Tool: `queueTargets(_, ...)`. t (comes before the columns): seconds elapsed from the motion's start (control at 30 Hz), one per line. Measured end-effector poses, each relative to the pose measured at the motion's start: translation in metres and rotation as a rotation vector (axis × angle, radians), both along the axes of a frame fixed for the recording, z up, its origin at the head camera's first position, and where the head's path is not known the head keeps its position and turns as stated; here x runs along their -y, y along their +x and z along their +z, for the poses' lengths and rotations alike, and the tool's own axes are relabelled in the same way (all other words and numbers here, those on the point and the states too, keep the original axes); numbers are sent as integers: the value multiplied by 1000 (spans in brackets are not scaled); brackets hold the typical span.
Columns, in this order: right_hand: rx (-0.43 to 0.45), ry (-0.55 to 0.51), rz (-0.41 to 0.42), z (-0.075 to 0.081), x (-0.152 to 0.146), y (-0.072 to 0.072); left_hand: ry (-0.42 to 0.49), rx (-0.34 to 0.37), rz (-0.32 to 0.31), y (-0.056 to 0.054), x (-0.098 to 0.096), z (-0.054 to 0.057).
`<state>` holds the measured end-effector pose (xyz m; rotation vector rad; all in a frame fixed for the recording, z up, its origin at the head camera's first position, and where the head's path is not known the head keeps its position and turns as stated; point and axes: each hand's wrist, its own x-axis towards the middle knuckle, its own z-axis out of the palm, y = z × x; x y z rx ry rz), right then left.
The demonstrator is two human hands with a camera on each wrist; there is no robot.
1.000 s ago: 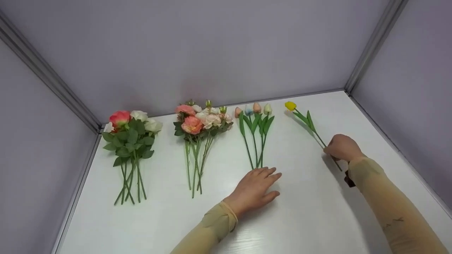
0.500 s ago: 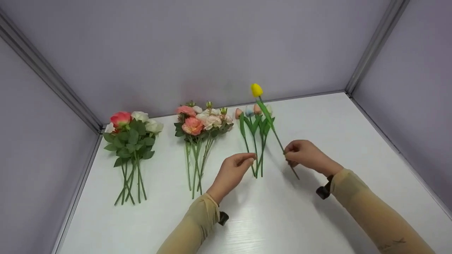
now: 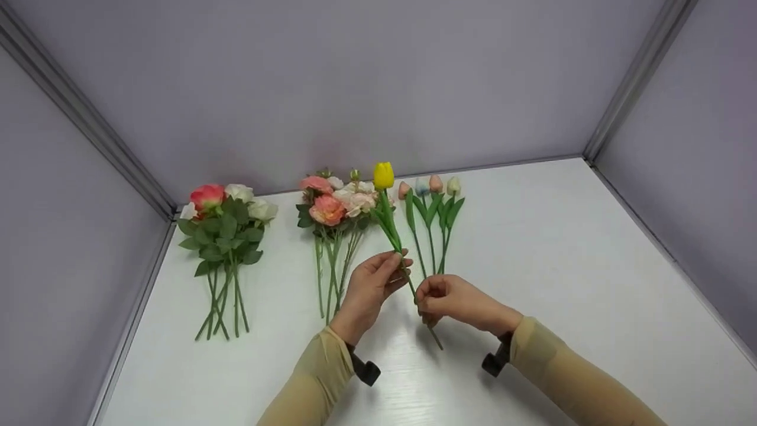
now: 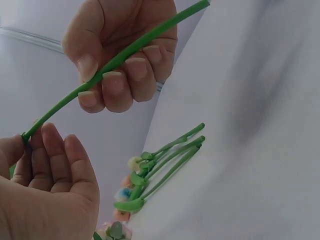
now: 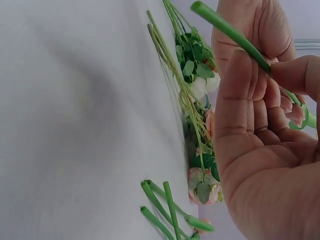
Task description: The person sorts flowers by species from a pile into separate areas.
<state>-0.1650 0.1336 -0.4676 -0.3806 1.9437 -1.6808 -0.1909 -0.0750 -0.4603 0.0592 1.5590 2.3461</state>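
A yellow tulip with green leaves is held above the table, its bloom toward the back wall. My left hand pinches its stem just under the leaves. Lower down, my right hand pinches the same stem between thumb and fingers; the cut end sticks out past that hand. Behind the hands lies a row of several tulips in peach, blue and cream, their stem ends partly hidden by the right hand in the head view. Those stems show whole in the left wrist view.
Left of the tulips lies a bunch of pink and cream flowers, partly behind the held tulip. Farther left is a bunch of red and white roses. The white table meets grey panels at the back and sides.
The right hand has lifted the yellow tulip off the table and carried it left and nearer. The left hand has left the lying tulips' stems and now grips the yellow tulip's stem too.
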Motion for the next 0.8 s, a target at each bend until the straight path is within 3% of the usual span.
queueTargets(0.13, 14, -27, -4, -7, 7, 5, -39, 4, 2, 1, 4, -1)
queueTargets(0.37, 0, -66, -77, -12, 15, 16, -109, -79, -1, 2, 5, 3)
queueTargets(0.57, -36, -79, -181, -14, 18, 23, -95, -127, 10, 2, 2, 4)
queueTargets(0.8, -82, -54, -265, -14, 19, 25, -78, -130, 39, 3, -1, 3)
